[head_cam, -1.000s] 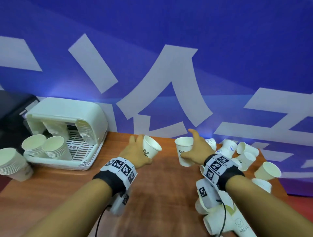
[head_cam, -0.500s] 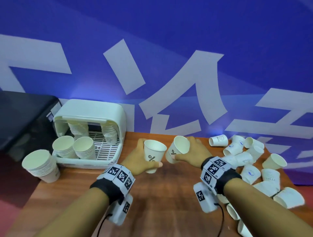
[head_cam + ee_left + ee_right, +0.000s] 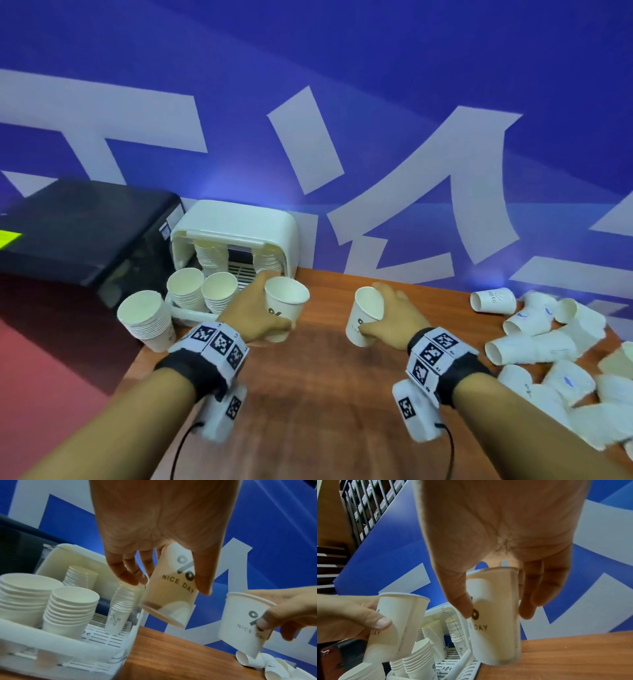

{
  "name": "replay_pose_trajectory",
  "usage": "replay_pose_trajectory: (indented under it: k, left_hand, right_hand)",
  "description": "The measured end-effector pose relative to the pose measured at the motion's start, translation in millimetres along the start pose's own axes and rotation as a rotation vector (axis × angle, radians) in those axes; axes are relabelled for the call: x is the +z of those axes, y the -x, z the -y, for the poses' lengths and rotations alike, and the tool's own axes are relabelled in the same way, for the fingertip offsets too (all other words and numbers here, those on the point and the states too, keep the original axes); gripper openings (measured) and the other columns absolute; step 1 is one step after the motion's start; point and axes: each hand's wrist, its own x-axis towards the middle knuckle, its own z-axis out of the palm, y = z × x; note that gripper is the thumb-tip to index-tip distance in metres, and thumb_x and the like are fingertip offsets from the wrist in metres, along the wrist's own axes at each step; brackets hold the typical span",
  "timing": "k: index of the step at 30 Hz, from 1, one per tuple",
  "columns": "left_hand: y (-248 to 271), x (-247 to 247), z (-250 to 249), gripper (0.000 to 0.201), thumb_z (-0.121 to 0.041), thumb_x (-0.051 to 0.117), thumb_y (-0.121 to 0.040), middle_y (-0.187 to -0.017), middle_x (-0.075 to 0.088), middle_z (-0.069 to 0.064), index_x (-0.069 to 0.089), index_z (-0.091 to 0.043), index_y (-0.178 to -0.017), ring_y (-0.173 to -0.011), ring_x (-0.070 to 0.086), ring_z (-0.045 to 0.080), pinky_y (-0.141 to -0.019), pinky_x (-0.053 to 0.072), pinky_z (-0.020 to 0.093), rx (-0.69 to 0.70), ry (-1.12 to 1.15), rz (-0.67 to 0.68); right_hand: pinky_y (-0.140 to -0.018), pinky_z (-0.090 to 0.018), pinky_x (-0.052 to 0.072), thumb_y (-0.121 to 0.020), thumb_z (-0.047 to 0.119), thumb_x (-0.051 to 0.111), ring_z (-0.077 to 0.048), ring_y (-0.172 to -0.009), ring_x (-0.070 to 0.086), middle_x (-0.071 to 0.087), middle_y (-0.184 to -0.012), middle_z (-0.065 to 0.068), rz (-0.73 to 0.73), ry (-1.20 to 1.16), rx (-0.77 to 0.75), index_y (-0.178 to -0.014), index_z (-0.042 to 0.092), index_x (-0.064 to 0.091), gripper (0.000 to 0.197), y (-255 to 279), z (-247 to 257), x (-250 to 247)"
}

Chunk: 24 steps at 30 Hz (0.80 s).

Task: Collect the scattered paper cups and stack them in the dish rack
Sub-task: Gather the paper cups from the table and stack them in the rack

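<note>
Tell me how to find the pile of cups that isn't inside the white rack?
Find the white dish rack at the wooden table's far left end. Two cup stacks stand inside its front rim. The outside stack stands just left of it at the table's corner, alone.

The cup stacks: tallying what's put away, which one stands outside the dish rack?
The leftmost stack, standing outside the dish rack, beside its left front corner.

Scattered cups point(image 3: 582, 394) blurred, partly cropped
</note>
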Motion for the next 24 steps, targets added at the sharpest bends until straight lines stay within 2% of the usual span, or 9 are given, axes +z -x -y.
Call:
replay_pose_trajectory:
  k: [3,7,9,11,13,15,19,24]
  left_hand:
    - [-7.1,-18.5,12.5,0.081,-0.03,0.085,-0.065,-0.111,0.057,-0.001,0.036,-0.021,-0.129,-0.105,0.057,0.021,-0.092,0.046,0.034,-0.018,0.048,-0.012]
    - [-17.9,-52.9,30.7,0.071,-0.032,0.083,-0.067,-0.11,0.057,-0.002,0.038,-0.024,-0.122,-0.102,0.057,0.02,-0.086,0.047,0.033,-0.005,0.087,-0.031]
    - [-22.1,-76.8,41.8,0.074,-0.034,0.082,-0.06,-0.113,0.057,0.0,0.041,-0.025,-0.121,-0.103,0.057,0.021,-0.088,0.048,0.036,0.004,0.039,-0.02]
    - [-25.9,-101.0,55.8,0.082,-0.043,0.074,-0.046,-0.115,0.057,-0.001,0.043,-0.027,-0.121,-0.104,0.057,0.021,-0.09,0.05,0.04,0.011,0.008,-0.002]
    - [-30.6,-122.9,71.2,0.086,-0.046,0.066,-0.039,-0.117,0.055,-0.003,0.043,-0.032,-0.121,-0.104,0.057,0.022,-0.09,0.051,0.042,0.015,-0.045,0.002]
    - [-33.4,-142.7,83.9,0.086,-0.043,0.066,-0.041,-0.118,0.052,-0.002,0.041,-0.035,-0.123,-0.103,0.056,0.024,-0.088,0.051,0.042,0.01,-0.103,0.005]
    - [-40.9,-168.2,106.5,0.086,-0.025,0.077,-0.062,-0.123,0.045,0.005,0.033,-0.027,-0.136,-0.106,0.053,0.028,-0.089,0.049,0.041,0.002,-0.217,0.04]
    - [-54.3,-180.5,122.2,0.085,-0.03,0.078,-0.066,-0.122,0.042,0.006,0.029,-0.033,-0.135,-0.105,0.054,0.029,-0.089,0.05,0.047,-0.046,-0.297,0.041]
  right_hand:
    - [-0.094,-0.04,0.047,-0.066,0.042,0.077,-0.022,-0.11,0.052,0.049,-0.124,-0.001,-0.048,-0.003,-0.023,-0.131,0.029,0.036,0.078,-4.8,21.1,-3.3]
    - [-0.091,-0.038,0.048,-0.067,0.044,0.078,-0.022,-0.105,0.053,0.051,-0.119,-0.003,-0.094,-0.008,-0.011,-0.126,0.024,0.042,0.072,-11.7,60.8,3.9]
    - [-0.094,-0.038,0.046,-0.068,0.039,0.078,-0.024,-0.109,0.052,0.049,-0.124,-0.007,-0.097,0.007,0.005,-0.131,0.024,0.038,0.076,-17.3,86.1,15.5]
    - [-0.097,-0.036,0.044,-0.071,0.035,0.077,-0.027,-0.116,0.05,0.045,-0.131,-0.009,-0.081,0.032,0.013,-0.139,0.024,0.032,0.082,-21.7,112.5,31.8]
    - [-0.098,-0.036,0.042,-0.074,0.031,0.075,-0.029,-0.12,0.048,0.041,-0.135,-0.011,-0.077,0.042,0.01,-0.143,0.024,0.026,0.086,-25.4,138.8,48.4]
    - [-0.098,-0.036,0.043,-0.075,0.029,0.074,-0.03,-0.119,0.049,0.04,-0.135,-0.012,-0.082,0.041,-0.002,-0.144,0.024,0.025,0.085,-28.9,161.5,62.9]
    - [-0.096,-0.034,0.042,-0.074,0.026,0.075,-0.029,-0.118,0.048,0.037,-0.134,-0.01,-0.058,-0.002,-0.027,-0.145,0.028,0.022,0.089,-35.0,193.8,83.7]
    - [-0.096,-0.031,0.041,-0.074,0.027,0.076,-0.026,-0.122,0.046,0.031,-0.142,-0.007,-0.05,0.0,-0.082,-0.144,0.024,0.023,0.088,-49.8,217.7,98.8]
